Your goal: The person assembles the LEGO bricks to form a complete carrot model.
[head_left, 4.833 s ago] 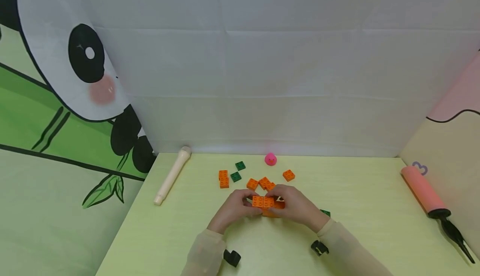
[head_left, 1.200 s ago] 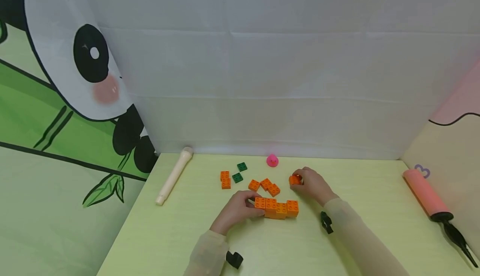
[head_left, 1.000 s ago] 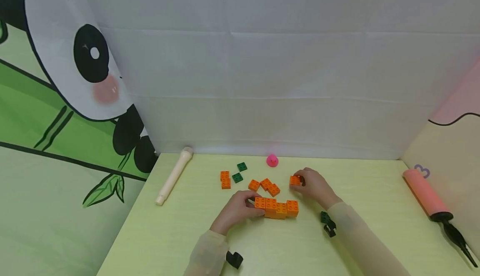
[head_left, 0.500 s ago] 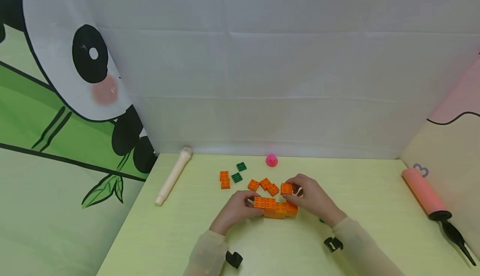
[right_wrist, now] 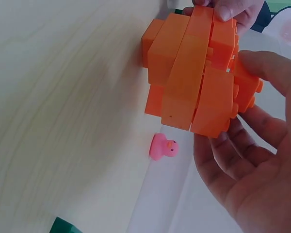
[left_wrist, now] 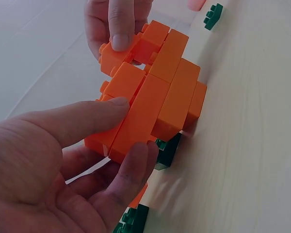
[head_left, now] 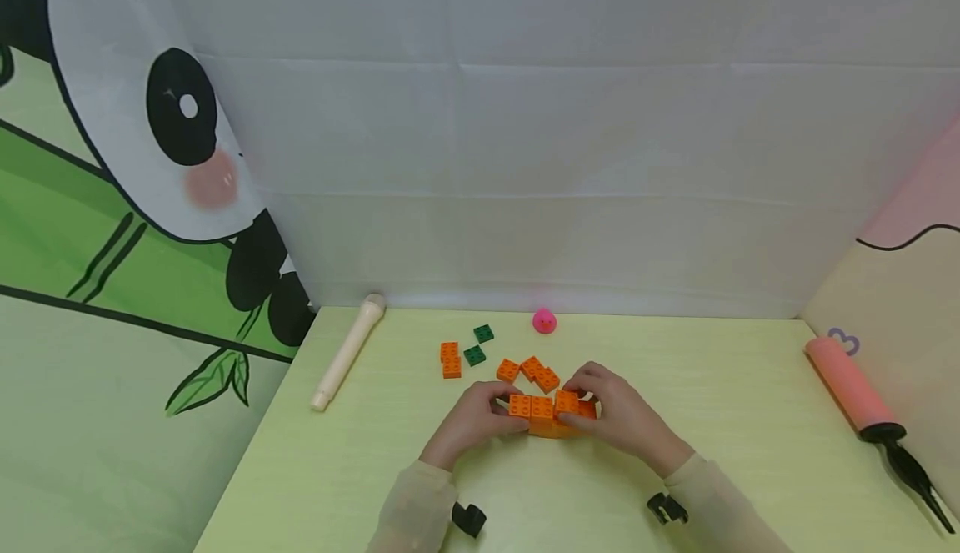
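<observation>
We are seeing a pink duck (head_left: 544, 321) sitting near the far edge of the worktop (head_left: 555, 495), a cream rod (head_left: 348, 354) lying aslant at left, and a salmon-and-black tube (head_left: 853, 390) resting at right; a creased pale sheet (head_left: 525, 136) is hanging behind, beside a panda print (head_left: 168, 194).

Pale yellow table (head_left: 750, 403) against a creased grey-white backdrop (head_left: 525, 136), cartoon-printed panel (head_left: 67, 194) at left, pink-and-cream panel (head_left: 911, 294) at right
</observation>
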A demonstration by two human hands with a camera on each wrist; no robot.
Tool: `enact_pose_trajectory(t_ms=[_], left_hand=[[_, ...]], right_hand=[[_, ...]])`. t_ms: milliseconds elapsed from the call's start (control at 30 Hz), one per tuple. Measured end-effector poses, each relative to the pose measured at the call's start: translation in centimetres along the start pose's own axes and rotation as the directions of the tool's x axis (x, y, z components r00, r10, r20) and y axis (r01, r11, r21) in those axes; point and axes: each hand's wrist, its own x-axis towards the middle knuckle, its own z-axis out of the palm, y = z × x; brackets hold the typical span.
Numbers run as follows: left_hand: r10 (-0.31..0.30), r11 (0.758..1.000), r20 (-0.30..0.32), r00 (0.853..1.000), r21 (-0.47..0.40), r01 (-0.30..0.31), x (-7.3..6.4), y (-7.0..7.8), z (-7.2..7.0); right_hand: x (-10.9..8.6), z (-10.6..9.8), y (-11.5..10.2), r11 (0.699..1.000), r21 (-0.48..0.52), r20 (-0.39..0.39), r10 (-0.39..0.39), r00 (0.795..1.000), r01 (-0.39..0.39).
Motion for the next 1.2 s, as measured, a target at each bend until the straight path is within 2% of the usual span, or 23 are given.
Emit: enact_pose_trajectory(t_ms=[467,1033,1200], left_hand=[[0.008,1.000,0.009,1.000,-0.009,-0.008,0.03,0.03,0.02],[-0.003,1.000,0.008,1.000,-0.020,0.003,-0.03,0.02,0.10],[0.000,1.000,0.010,1.000,-0.022,0.000,-0.01,0.12,0.06]], right_hand=[[-0.04,0.10,-0.18,0.998,-0.049,0.023,-0.024,0.999,0.025],[0.32,0.08,-0.43,0.999,-0.042,0.041,-0.030,0.999,0.032],[0.23,-0.04,-0.21,1.000,0.002,0.046,-0.028,0.999,0.028]])
